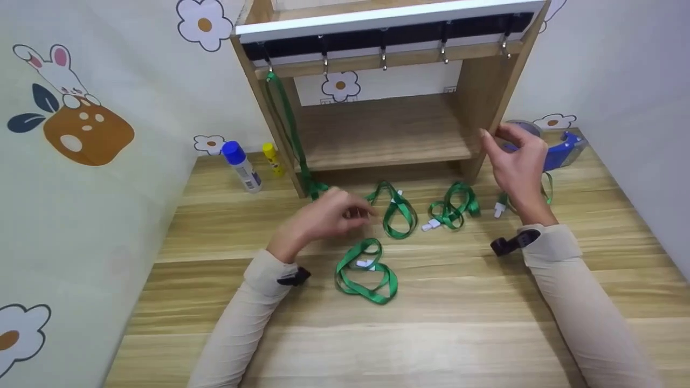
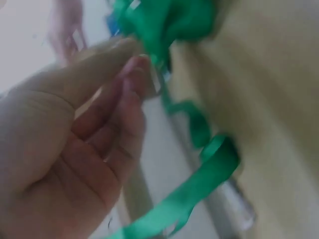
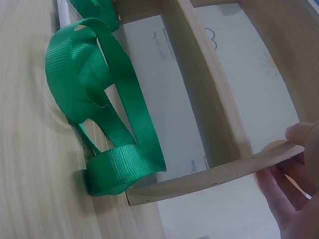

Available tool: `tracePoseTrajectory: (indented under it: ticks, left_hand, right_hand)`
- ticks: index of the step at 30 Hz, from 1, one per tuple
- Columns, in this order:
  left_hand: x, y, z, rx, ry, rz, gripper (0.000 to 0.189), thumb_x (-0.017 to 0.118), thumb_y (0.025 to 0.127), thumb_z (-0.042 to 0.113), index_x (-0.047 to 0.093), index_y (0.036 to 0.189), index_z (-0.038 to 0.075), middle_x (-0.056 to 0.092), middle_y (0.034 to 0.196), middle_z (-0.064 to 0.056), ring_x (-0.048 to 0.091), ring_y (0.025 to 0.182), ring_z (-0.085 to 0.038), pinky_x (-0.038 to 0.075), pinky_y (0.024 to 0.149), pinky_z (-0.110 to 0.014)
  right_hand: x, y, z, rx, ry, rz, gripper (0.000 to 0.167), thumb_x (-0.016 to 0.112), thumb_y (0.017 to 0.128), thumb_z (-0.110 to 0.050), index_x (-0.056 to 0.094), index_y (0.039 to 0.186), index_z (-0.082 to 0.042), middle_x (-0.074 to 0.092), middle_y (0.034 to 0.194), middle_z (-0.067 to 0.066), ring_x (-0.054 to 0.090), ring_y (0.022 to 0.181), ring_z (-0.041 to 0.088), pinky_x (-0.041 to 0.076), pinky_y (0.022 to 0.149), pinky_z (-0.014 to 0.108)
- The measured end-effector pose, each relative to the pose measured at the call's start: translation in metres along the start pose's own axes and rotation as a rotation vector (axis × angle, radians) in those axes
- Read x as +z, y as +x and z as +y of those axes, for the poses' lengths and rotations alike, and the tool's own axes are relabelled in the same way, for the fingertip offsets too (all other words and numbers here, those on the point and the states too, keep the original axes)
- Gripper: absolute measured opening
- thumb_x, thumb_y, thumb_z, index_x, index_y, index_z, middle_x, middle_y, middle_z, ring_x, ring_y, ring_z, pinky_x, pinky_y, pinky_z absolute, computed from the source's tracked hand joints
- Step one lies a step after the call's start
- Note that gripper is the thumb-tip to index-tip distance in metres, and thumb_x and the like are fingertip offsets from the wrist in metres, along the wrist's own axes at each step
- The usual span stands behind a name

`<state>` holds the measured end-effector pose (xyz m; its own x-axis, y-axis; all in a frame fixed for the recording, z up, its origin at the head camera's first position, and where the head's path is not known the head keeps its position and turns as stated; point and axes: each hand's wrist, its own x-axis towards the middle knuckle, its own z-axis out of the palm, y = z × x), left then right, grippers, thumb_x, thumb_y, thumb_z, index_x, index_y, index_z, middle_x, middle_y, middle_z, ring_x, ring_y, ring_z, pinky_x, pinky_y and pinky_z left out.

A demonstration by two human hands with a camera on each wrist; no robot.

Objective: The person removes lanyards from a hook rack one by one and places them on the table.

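My right hand (image 1: 520,161) pinches the front edge of the right side panel of a wooden hook shelf (image 1: 377,126), thumb on one face and fingers on the other. Over the table, my left hand (image 1: 329,215) has its fingers loosely bent, fingertips close to a looped green lanyard (image 1: 399,215); the left wrist view is blurred. Another green lanyard (image 1: 288,118) hangs from the leftmost hook, its lower end partly behind the left hand. Just in front lies a green lanyard with a white clip (image 1: 366,291). A coiled lanyard (image 3: 104,89) lies by the shelf's right foot.
Metal hooks (image 1: 384,58) line the shelf's upper rail. A glue stick with a blue cap (image 1: 242,167) and a small yellow tube (image 1: 272,159) stand to the left. Behind the right hand are a blue tape dispenser (image 1: 563,151) and one more lanyard (image 1: 548,186).
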<state>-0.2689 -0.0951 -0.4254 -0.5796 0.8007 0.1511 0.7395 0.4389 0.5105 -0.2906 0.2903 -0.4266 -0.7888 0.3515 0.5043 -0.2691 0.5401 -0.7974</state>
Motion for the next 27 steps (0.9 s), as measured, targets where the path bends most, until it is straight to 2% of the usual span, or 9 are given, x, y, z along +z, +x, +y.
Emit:
tracePoseTrajectory:
  ticks: [3,6,8,11,13,16,20,24,27]
  left_hand:
    - [-0.025,-0.006,0.0,0.058,-0.006,0.237,0.017,0.076,0.102,0.016,0.082,0.116,0.007,0.083,0.112,-0.008,0.078,0.093,-0.016,0.066,0.081,-0.027]
    - [-0.053,-0.012,0.0,0.145,-0.019,0.556,0.015,0.08,0.099,0.017,0.083,0.111,0.008,0.084,0.108,-0.005,0.077,0.094,-0.016,0.064,0.084,-0.024]
    - [-0.069,-0.017,-0.001,0.173,-0.022,0.783,0.014,0.084,0.096,0.015,0.083,0.109,0.009,0.083,0.106,-0.004,0.076,0.093,-0.016,0.063,0.084,-0.024]
    - [-0.086,-0.023,-0.005,0.12,-0.052,1.07,0.017,0.087,0.092,0.01,0.083,0.109,0.008,0.082,0.104,-0.007,0.074,0.091,-0.017,0.063,0.081,-0.023]
    - [-0.09,-0.028,-0.011,0.048,-0.073,1.172,0.024,0.088,0.092,0.011,0.081,0.114,0.005,0.079,0.105,-0.009,0.073,0.092,-0.018,0.063,0.078,-0.022]
    - [-0.09,-0.033,-0.022,-0.052,-0.135,1.194,0.039,0.09,0.09,0.013,0.076,0.125,0.002,0.077,0.111,-0.013,0.074,0.095,-0.02,0.065,0.077,-0.022]
    - [-0.087,-0.033,-0.029,-0.145,-0.198,1.13,0.051,0.092,0.088,0.019,0.073,0.133,0.003,0.078,0.115,-0.01,0.076,0.095,-0.019,0.067,0.078,-0.023]
    - [-0.087,-0.031,-0.028,-0.223,-0.178,1.044,0.051,0.09,0.09,0.029,0.074,0.134,0.006,0.082,0.111,-0.008,0.077,0.093,-0.014,0.067,0.081,-0.024]
    - [-0.088,-0.033,-0.027,-0.287,-0.143,1.01,0.044,0.089,0.09,0.034,0.079,0.123,0.006,0.083,0.104,-0.007,0.077,0.09,-0.011,0.066,0.08,-0.02]
  right_hand:
    - [0.0,0.0,0.0,0.011,-0.003,-0.01,0.035,0.083,0.096,-0.042,0.085,0.117,-0.015,0.084,0.119,0.007,0.079,0.112,0.013,0.065,0.099,0.028]
    - [0.0,0.0,-0.001,0.018,-0.006,-0.013,0.035,0.083,0.096,-0.043,0.085,0.118,-0.015,0.083,0.12,0.007,0.079,0.114,0.015,0.063,0.104,0.032]
    - [0.001,0.0,-0.001,0.017,-0.004,-0.015,0.035,0.083,0.096,-0.042,0.085,0.118,-0.015,0.083,0.12,0.007,0.079,0.114,0.015,0.062,0.107,0.034]
    - [0.001,0.001,0.0,0.016,-0.006,-0.014,0.035,0.083,0.096,-0.043,0.085,0.118,-0.015,0.083,0.12,0.007,0.079,0.114,0.016,0.061,0.107,0.03]
    - [0.001,0.001,0.0,0.024,-0.004,-0.017,0.036,0.083,0.096,-0.043,0.085,0.119,-0.015,0.083,0.12,0.007,0.079,0.116,0.017,0.061,0.109,0.032]
    - [0.001,0.001,-0.001,0.037,-0.003,-0.025,0.036,0.083,0.096,-0.043,0.084,0.12,-0.015,0.083,0.122,0.007,0.078,0.117,0.018,0.06,0.111,0.036]
    - [0.001,0.0,-0.001,0.038,-0.001,-0.037,0.036,0.083,0.097,-0.043,0.084,0.12,-0.015,0.083,0.122,0.007,0.078,0.117,0.018,0.061,0.11,0.034]
    - [0.0,0.0,-0.001,0.045,-0.009,-0.027,0.035,0.083,0.096,-0.043,0.084,0.119,-0.016,0.083,0.122,0.006,0.078,0.116,0.015,0.062,0.105,0.028]
    - [0.0,0.0,-0.001,0.027,-0.01,-0.012,0.034,0.083,0.096,-0.041,0.085,0.118,-0.015,0.083,0.119,0.006,0.079,0.114,0.014,0.064,0.101,0.03]
